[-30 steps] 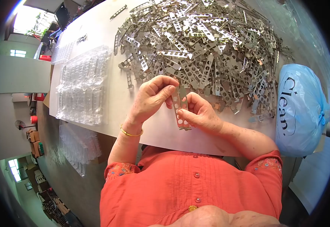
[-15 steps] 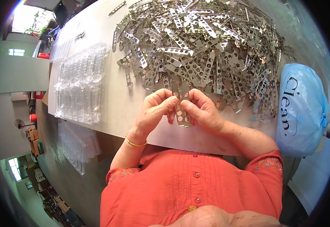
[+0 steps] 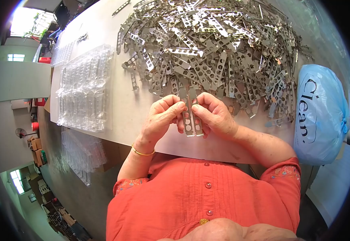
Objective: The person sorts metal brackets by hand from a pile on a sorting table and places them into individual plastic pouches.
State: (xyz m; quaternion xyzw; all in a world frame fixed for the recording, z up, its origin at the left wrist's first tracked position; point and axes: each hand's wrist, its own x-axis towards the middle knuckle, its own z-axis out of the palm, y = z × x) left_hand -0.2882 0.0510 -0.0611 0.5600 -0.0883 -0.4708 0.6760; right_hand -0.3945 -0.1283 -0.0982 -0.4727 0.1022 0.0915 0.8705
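Note:
Two flat perforated metal strips stand side by side between my hands, just above the near table edge. My left hand (image 3: 165, 114) pinches the left metal strip (image 3: 188, 124) between thumb and fingers. The right metal strip (image 3: 198, 125) is gripped the same way by my right hand (image 3: 215, 115). A narrow gap runs between the strips, and their lower ends are level. Round holes show in both; fingers hide part of their middles. Right beyond my fingertips lies a big heap of similar metal strips (image 3: 207, 60).
Clear plastic trays (image 3: 82, 92) lie stacked on the table (image 3: 131, 120) at left, with more plastic trays (image 3: 82, 154) lower down beside the table. A tied blue plastic bag (image 3: 319, 116) marked "Clean." sits at right. One loose strip (image 3: 121, 8) lies at the far left.
The two strips have come apart slightly and turned, so both now show side by side with a gap. My hands stay in nearly the same place.

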